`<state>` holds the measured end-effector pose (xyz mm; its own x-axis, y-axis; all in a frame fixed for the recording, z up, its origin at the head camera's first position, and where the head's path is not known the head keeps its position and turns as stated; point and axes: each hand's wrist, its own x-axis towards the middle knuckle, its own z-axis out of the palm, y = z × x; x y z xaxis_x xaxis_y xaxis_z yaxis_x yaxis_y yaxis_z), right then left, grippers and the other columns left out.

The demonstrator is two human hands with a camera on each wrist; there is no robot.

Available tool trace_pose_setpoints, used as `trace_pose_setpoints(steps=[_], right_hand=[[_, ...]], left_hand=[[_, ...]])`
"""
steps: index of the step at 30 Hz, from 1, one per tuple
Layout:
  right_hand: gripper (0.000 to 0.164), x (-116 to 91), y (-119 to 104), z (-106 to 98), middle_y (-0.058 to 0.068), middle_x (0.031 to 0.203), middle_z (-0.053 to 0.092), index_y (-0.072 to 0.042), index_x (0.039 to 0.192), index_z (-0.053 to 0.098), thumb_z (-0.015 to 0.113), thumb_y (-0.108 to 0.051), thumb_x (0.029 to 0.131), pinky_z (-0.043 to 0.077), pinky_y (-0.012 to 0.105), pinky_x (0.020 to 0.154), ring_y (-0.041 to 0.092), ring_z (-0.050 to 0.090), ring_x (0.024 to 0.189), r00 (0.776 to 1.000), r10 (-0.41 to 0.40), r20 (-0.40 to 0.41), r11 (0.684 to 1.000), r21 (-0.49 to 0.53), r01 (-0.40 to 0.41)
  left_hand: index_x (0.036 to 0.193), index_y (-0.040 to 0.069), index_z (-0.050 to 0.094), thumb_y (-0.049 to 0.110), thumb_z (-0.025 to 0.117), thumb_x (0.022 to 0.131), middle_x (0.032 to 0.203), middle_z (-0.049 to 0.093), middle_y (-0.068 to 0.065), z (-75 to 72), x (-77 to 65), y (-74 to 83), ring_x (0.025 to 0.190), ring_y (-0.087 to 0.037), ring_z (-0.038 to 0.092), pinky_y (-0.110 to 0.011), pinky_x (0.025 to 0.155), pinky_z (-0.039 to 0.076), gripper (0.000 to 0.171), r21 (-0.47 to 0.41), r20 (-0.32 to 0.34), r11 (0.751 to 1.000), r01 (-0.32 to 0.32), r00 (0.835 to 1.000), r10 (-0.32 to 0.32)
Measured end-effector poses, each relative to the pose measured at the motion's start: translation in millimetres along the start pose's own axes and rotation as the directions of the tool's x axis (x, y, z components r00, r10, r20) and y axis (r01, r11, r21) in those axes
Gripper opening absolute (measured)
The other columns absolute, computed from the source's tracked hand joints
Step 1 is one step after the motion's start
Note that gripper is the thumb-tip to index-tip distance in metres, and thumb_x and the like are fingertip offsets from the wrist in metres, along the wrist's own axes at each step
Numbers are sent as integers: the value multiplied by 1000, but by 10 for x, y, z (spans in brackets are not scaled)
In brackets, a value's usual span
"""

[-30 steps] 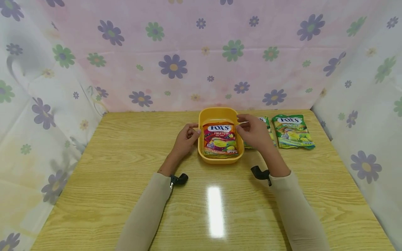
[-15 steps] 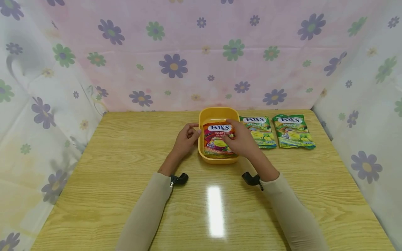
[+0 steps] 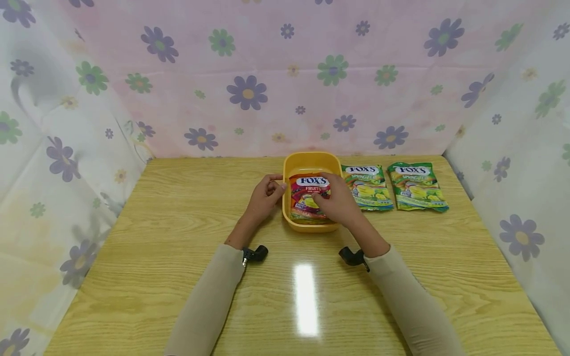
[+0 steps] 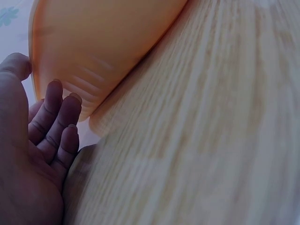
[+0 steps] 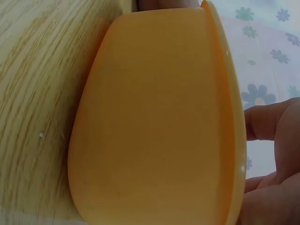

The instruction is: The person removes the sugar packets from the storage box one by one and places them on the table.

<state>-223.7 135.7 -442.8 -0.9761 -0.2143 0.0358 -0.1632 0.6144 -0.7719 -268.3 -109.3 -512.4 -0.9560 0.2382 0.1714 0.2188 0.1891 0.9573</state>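
Note:
A yellow plastic tub (image 3: 312, 157) stands on the table, with a red and orange Fox's Fruits candy bag (image 3: 307, 200) lying face up in it. My left hand (image 3: 263, 198) holds the tub's left side, thumb at the rim and fingers against the outer wall. In the left wrist view that hand's curled fingers (image 4: 63, 117) show beside the tub wall. My right hand (image 3: 340, 201) reaches over the right rim and grips the bag, thumb on its face and a finger near its top edge. The hand covers the bag's right part. The right wrist view shows mostly the tub's outer wall.
To the right of the tub lie two green Fox's Spring Tea bags, a nearer one (image 3: 366, 190) close beside it and a farther one (image 3: 417, 188). A flowered cloth (image 3: 267, 118) rises behind the wooden table (image 3: 187, 217) and along both sides.
My right hand has moved left from the tub's right rim onto the candy bag, uncovering the nearer green bag. The left hand and the tub stay in place.

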Motion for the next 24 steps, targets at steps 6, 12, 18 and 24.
trace_pose_setpoints(steps=[6,12,18,24], right_hand=[[69,-4,-3,3,25,164,37,2,161,38,68,-21,102,33,63,120,44,36,151,1000,22,-7,1000,5,-22],[69,-13,-15,-3,25,133,62,-1,162,39,67,-22,102,55,49,84,33,63,90,998,60,7,998,26,-60],[75,-12,-38,-17,20,101,68,-2,165,31,65,-28,104,47,36,61,19,51,56,982,174,72,984,19,-176],[75,-9,-61,-25,26,146,57,0,165,30,66,-27,104,57,50,94,34,66,103,977,195,90,980,14,-197]], left_hand=[[145,-9,52,16,58,111,93,66,-18,-7,-84,259,84,-40,56,-27,75,46,42,-8,17,1000,-12,1000,12],[144,-9,52,13,58,111,95,66,-24,-6,-98,289,83,-34,56,-27,77,45,41,-8,18,1000,-15,1000,15],[148,-4,51,18,57,112,98,65,-26,1,-21,61,85,-45,54,-27,74,44,43,2,19,1000,-5,1000,5],[147,6,56,25,58,112,94,66,-10,4,0,-30,81,-32,55,-28,72,45,40,14,12,1000,-6,1000,6]])
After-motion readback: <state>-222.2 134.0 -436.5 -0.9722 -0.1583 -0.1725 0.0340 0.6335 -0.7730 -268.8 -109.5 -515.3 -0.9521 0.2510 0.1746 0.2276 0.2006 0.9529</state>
